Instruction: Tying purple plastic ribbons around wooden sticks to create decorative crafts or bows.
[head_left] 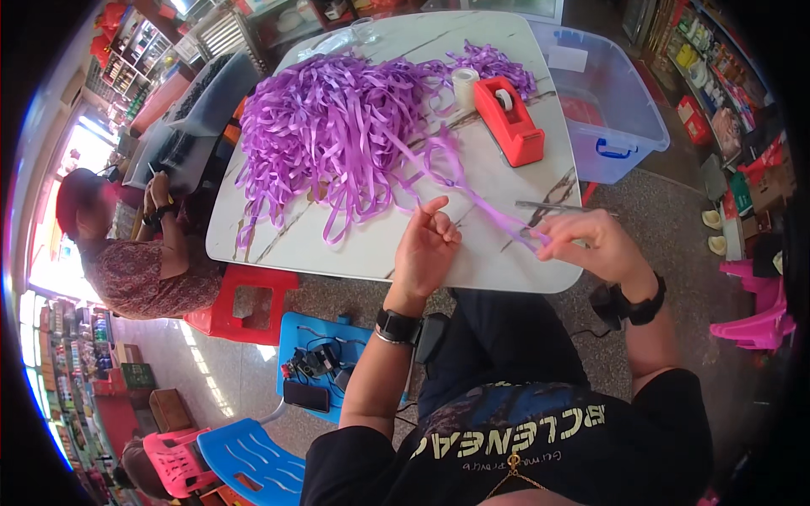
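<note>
A large heap of purple ribbon loops [325, 126] covers the left and middle of the white marbled table [337, 257]. My right hand [595, 244], over the table's near right corner, pinches the end of a purple ribbon [485, 207]. That ribbon runs slack back toward the heap, with a loop partway along. Just behind this hand is a thin grey rod-like tool [553, 207]; whether it is touched cannot be made out. Palm up at the near edge, my left hand [429, 249] has loosely curled, parted fingers, with nothing visible in them. One strand passes close behind its fingertips.
A red tape dispenser [510, 126] and a pale roll of tape [464, 88] stand right of the heap. Beyond the right edge sits a clear plastic bin [607, 101]. At left, a seated person [143, 261] works near a red stool [245, 304]. A blue stool [304, 346] bears electronics.
</note>
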`<state>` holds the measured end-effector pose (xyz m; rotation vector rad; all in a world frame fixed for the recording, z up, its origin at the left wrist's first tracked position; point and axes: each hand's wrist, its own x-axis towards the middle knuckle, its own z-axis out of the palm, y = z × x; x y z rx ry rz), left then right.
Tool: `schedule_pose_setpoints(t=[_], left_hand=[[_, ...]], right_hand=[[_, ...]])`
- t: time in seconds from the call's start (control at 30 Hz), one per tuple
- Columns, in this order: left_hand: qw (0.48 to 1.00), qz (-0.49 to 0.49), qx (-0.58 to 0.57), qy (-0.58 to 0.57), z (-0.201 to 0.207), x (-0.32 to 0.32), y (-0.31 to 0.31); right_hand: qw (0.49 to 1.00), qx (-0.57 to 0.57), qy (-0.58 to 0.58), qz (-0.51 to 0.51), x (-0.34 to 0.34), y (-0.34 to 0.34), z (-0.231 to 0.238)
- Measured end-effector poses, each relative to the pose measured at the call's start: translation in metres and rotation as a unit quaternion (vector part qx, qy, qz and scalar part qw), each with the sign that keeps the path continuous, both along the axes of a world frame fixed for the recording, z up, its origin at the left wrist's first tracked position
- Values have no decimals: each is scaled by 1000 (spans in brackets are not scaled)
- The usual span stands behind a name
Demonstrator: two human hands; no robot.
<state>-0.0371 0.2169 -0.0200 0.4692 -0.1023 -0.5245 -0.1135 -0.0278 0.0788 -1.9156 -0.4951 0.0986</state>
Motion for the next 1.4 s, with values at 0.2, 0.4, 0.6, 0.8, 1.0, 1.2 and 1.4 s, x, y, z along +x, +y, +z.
schedule_pose_setpoints(t=[0.2,0.4,0.6,0.8,1.0,1.2,1.4], left_hand=[[937,81,316,-126,21,-2,-18],[784,132,505,-335,40,24,-23],[599,100,642,-468,52,31,-28],[436,33,658,-613,44,22,-32],[415,38,648,-637,38,28,-23],[618,-44,550,-560,74,13,-35],[663,-121,482,-560,95,-26,-63]], right_hand=[[995,82,59,17,-41,-20,-9],[979,165,113,34,-61,-32,-18],[981,162,102,42,-68,-41,-19],[971,202,121,53,-70,-45,-21],[954,264,140,-3,-70,-52,-26],[968,139,44,-204,-63,-40,-41],[979,-30,-124,-156,-46,7,-27]])
